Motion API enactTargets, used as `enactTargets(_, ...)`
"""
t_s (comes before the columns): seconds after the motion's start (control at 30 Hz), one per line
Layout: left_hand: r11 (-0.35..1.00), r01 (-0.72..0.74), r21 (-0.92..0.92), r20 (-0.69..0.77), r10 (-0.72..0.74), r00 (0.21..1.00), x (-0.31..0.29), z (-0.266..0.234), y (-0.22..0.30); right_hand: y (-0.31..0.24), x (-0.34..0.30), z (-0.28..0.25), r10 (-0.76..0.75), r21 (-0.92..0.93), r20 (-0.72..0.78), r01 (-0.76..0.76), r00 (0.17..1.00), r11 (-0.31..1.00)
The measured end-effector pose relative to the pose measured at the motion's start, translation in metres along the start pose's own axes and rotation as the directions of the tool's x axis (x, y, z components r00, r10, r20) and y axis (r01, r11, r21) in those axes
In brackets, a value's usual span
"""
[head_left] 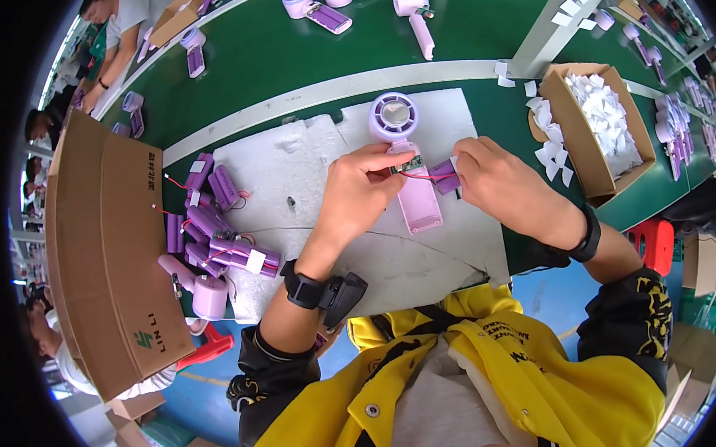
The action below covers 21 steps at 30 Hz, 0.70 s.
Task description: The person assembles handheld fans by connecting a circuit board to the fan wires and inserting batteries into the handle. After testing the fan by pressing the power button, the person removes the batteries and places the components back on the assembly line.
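A lilac handheld fan with a round head (395,116) lies on the white foam sheet (297,165), its open pink handle shell (420,208) pointing toward me. A small green circuit board (409,165) sits at the top of the handle. My left hand (358,187) is closed there, fingertips pinching at the board and the end of red and black wires; the exact thing pinched is hidden. To the right of the shell, my right hand (492,180) grips a purple battery pack (445,178). Its wires (421,177) run across the handle toward my left fingers.
Several purple battery packs (214,217) are heaped on the left, beside a tall cardboard box (109,252). A pink cylindrical part (209,298) stands near them. At right is a carton of white paper pieces (606,122). More fans (327,16) lie on the green conveyor (245,67).
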State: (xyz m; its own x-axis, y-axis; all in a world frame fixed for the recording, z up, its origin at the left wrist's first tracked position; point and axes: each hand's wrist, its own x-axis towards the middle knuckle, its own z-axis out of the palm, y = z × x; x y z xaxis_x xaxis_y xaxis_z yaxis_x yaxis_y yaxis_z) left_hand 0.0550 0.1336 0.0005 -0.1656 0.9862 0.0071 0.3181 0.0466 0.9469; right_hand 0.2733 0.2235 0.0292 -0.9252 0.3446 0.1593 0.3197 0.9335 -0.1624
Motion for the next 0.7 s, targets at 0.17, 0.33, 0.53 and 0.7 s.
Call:
enactTargets(0.17,1.000,0.020,-0.007,0.021,-0.020,1.000,0.001,-0.001,0.002,0.018,-0.002,-0.008,0.093,0.360,-0.041,-0.072,0.995,0.930)
enactTargets(0.33,1.000,-0.011,0.015,-0.009,0.011,1.000,-0.004,-0.003,0.002,0.067,-0.023,-0.047,0.456,0.342,-0.071,-0.407,0.887,0.847)
enactTargets(0.53,1.000,0.019,0.000,0.032,-0.019,0.999,0.001,0.002,0.003,0.118,-0.045,-0.084,0.650,0.000,-0.322,-0.686,0.688,0.727)
enactTargets(0.7,1.000,-0.012,-0.020,-0.002,0.012,1.000,0.000,0.000,-0.003,0.100,0.059,-0.041,0.374,0.118,-0.262,-0.355,0.890,0.927)
